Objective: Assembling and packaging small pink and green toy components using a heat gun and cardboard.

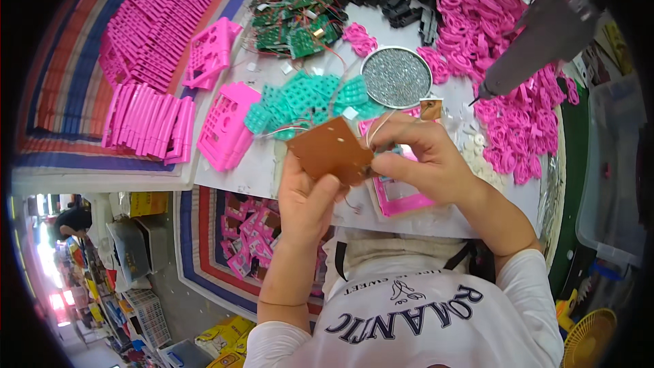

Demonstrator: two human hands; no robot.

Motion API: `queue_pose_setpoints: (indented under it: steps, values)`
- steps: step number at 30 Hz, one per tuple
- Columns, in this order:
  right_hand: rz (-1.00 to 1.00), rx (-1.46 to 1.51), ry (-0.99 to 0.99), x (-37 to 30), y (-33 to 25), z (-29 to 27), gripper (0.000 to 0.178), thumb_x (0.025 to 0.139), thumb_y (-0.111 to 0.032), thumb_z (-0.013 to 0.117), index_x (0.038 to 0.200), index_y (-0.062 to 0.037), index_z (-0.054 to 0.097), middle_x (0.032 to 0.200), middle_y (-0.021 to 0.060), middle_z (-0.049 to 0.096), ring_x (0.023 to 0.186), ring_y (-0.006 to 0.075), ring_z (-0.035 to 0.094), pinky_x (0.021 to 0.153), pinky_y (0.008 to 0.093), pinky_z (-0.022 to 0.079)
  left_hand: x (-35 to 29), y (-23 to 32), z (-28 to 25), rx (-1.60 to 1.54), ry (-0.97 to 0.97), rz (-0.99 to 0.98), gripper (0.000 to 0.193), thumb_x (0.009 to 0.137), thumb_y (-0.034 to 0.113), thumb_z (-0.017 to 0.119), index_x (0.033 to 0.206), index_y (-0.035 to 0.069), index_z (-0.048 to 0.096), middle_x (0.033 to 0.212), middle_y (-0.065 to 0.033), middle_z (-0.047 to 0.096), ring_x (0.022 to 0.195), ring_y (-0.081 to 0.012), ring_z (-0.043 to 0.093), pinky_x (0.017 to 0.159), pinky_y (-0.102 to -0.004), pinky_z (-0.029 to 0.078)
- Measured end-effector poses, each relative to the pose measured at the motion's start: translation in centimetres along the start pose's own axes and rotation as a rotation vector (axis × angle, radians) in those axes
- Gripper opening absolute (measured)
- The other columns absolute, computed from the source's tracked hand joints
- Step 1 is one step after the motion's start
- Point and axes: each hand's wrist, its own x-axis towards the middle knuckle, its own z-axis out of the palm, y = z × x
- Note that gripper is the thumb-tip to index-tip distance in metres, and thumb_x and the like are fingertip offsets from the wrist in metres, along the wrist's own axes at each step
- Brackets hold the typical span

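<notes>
A brown circuit board (330, 150) is held tilted above the table, its plain side facing up and thin wires trailing from it. My left hand (306, 197) grips its left and near edge, thumb on top. At the right corner of the board, my right hand (426, 160) has its fingers closed in a pinch; whether a wire is caught there too is hidden. Under the right hand lies a pink plastic housing (405, 201) with a window, partly covered. Teal rubber keypads (306, 95) are heaped just beyond the board.
A round dish of small screws (396, 76) sits beyond my right hand. An electric screwdriver (538, 34) hangs at the right over pink loop-shaped parts (521, 129). Wired green circuit boards (296, 20) are piled at the back. Pink housings (157, 20) fill the left.
</notes>
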Motion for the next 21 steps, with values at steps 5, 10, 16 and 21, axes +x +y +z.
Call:
queue_pose_setpoints:
  steps: [5, 10, 16, 21]
  values:
    - [-0.148, -0.080, 0.152, -1.3, 1.7, 1.3, 0.022, 0.103, -0.018, 0.060, 0.103, -0.0021, 0.075, 0.097, 0.0065, 0.070, 0.092, 0.0175, 0.064, 0.082, 0.0312, 0.050, -2.5, -1.8, 0.4, -0.191, 0.018, -0.121, 0.039, 0.102, 0.010, 0.059, 0.139, 0.002, 0.048, 0.118, -0.0186, 0.068, 0.088, -0.0212, 0.068, 0.060, -0.0290, 0.048]
    - [0.232, 0.095, 0.105, -1.4, 1.1, 1.4, 0.033, 0.108, -0.026, 0.052, 0.100, -0.0023, 0.074, 0.083, 0.0014, 0.066, 0.076, 0.0096, 0.060, 0.066, 0.0263, 0.046, -2.2, -2.4, 0.3, -0.080, -0.067, 0.030, 0.041, 0.104, 0.017, 0.057, 0.138, -0.004, 0.047, 0.117, -0.0252, 0.066, 0.075, -0.0221, 0.066, 0.054, -0.0286, 0.047]
    - [0.715, 0.419, -0.255, 0.7, 0.6, 1.0, 0.040, 0.108, -0.032, 0.048, 0.094, -0.0024, 0.071, 0.063, -0.0017, 0.055, 0.048, 0.0057, 0.042, 0.044, 0.0253, 0.030, -2.1, -0.1, 0.1, 0.127, -0.167, -0.006, 0.027, 0.104, 0.013, 0.053, 0.126, -0.003, 0.048, 0.105, -0.0273, 0.070, 0.072, -0.0207, 0.067, 0.060, -0.0309, 0.050]
    - [0.950, 0.440, -0.471, 0.9, 1.0, 0.5, 0.044, 0.107, -0.035, 0.046, 0.093, -0.0016, 0.071, 0.058, 0.0004, 0.054, 0.042, 0.0056, 0.038, 0.041, 0.0247, 0.027, -2.6, -0.1, 0.2, 0.219, -0.240, -0.015, 0.014, 0.103, 0.008, 0.051, 0.110, 0.000, 0.043, 0.102, -0.0278, 0.069, 0.088, -0.0230, 0.071, 0.068, -0.0322, 0.056]
